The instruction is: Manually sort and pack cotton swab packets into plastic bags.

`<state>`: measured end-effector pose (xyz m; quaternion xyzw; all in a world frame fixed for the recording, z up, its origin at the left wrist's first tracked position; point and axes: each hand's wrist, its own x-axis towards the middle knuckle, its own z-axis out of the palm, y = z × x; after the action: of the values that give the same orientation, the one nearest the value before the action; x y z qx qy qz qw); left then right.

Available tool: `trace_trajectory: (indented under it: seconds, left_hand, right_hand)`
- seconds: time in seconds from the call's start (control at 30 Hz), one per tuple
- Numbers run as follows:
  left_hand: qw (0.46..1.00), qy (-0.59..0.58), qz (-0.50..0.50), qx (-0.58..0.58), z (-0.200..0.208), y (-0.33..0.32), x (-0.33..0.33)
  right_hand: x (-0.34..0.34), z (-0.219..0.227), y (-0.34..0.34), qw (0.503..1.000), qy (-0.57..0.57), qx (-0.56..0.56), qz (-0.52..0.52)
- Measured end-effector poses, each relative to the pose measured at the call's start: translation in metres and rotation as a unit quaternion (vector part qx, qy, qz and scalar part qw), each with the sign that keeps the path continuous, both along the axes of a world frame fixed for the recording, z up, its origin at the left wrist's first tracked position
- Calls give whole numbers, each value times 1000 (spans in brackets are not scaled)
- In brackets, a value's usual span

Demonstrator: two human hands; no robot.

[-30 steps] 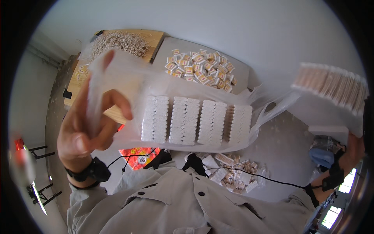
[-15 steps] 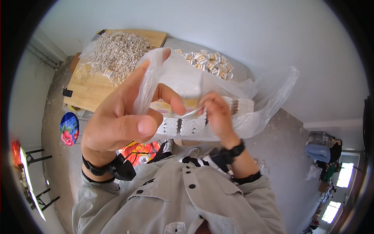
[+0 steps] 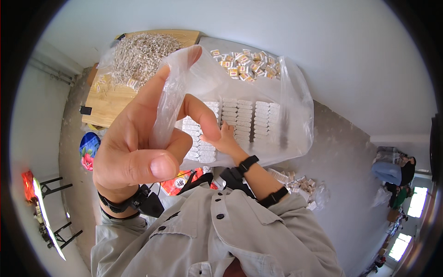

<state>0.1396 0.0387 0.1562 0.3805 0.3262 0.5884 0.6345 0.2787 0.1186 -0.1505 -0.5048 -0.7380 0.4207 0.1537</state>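
Close to the camera, my left hand (image 3: 138,134) holds up the rim of a clear plastic bag (image 3: 297,124), its film drawn over the fingers, thumb stretched out. Inside the bag stand several columns of white packs (image 3: 265,122) with notched edges, stacked neatly. My right hand (image 3: 225,140) reaches down to these packs, touching or just over them, thumb and fingers apart. Nothing shows in it, though its fingertips are partly hidden. Behind the bag, small white packs with yellow labels (image 3: 244,64) lie in a loose heap on a grey surface.
A big pile of thin white-tipped sticks (image 3: 143,57), like cotton swabs, covers much of the wooden board (image 3: 99,104) at the far left. A blue flowered stool seat (image 3: 89,150) stands below it. More packs (image 3: 302,184) lie on the floor at right. A person (image 3: 392,171) sits far right.
My right hand has gone from the bag's mouth down to the stacked columns. A yellow-labelled pack near my hands is no longer visible. The bag's right side has drawn inward; my left hand keeps its hold.
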Motion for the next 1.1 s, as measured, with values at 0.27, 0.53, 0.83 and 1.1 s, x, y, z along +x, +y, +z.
trace_trajectory:
  seconds: [0.27,0.53,0.83,1.1]
  left_hand:
    - [1000,21,-19,10,4,18,10]
    - [998,62,-22,10,9,20,0]
    - [994,101,-46,21,12,28,-13]
    - [978,199,-16,59,3,53,-9]
  right_hand:
    - [-18,-11,56,980,126,-127,-90]
    - [35,50,71,976,104,193,8]
    - [178,98,159,834,-351,405,-133]
    - [242,242,108,876,447,70,-164]
